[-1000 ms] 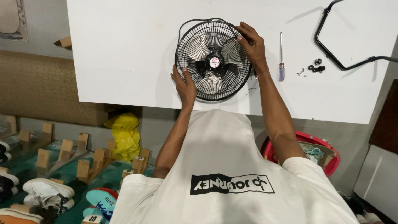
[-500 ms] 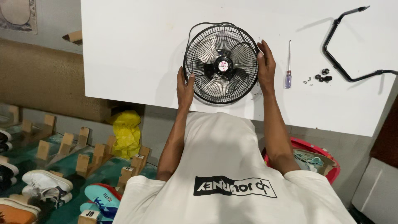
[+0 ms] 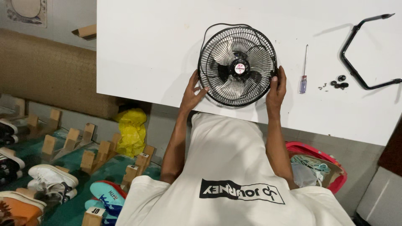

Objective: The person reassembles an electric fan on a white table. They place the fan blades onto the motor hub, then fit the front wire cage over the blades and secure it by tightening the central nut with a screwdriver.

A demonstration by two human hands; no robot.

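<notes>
- Nearest the camera, the person's white shirt fills the lower frame; a red basket [image 3: 335, 178] sits on the floor to one side, shoes [image 3: 50, 178] and wooden stands [image 3: 94, 157] to the other
- Left hand [image 3: 193, 93] lies open against the lower left rim of the fan [image 3: 237, 65], fingers spread, touching rather than clasping
- Right hand [image 3: 276, 88] curls loosely on the right rim, thumb at the grille edge
- The fan lies face up on the white table [image 3: 142, 50], front grille in place, cord looping behind it
- Beyond it lie a screwdriver [image 3: 304, 70], small screws and black knobs [image 3: 335, 85], and the black stand bracket [image 3: 361, 52], well apart from the fan; judging by this, the stand is off and the grille remains unopened
</notes>
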